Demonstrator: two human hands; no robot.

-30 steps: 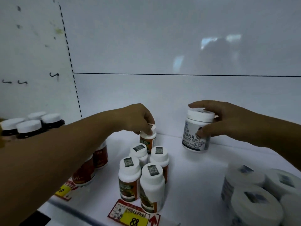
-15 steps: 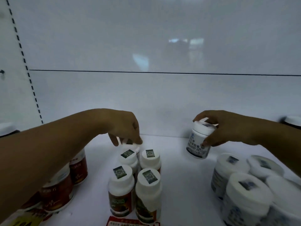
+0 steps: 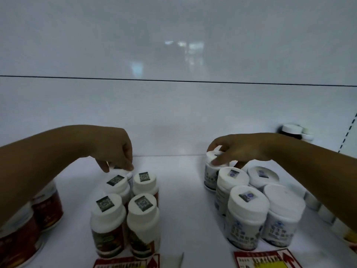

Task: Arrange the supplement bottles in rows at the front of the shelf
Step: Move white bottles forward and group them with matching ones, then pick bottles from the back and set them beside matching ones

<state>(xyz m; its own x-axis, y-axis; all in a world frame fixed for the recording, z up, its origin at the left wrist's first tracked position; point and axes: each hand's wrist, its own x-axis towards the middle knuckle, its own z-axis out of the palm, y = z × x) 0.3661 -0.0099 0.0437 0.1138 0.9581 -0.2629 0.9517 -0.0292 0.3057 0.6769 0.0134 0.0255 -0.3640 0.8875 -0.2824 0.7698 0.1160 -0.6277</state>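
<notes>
Several small white-capped bottles with orange-brown labels (image 3: 108, 225) stand in two columns on the white shelf (image 3: 183, 200), left of centre. My left hand (image 3: 116, 149) reaches down over the rearmost one (image 3: 118, 168) and pinches its cap between fingertips and thumb. On the right stands a cluster of wider white bottles with blue labels (image 3: 247, 219). My right hand (image 3: 241, 147) grips the cap of the blue-labelled bottle (image 3: 209, 178) at the cluster's back left corner; the bottle stands on the shelf.
Dark red jars (image 3: 46, 209) crowd the left edge under my left forearm. Price tags (image 3: 266, 260) line the front lip. A dark bottle with a white cap (image 3: 291, 130) sits at the far back right. The white back wall is close behind.
My right hand has brought the blue-labelled bottle down and set it against the back of its cluster. My left hand stays over the rear small bottle. The view has shifted right.
</notes>
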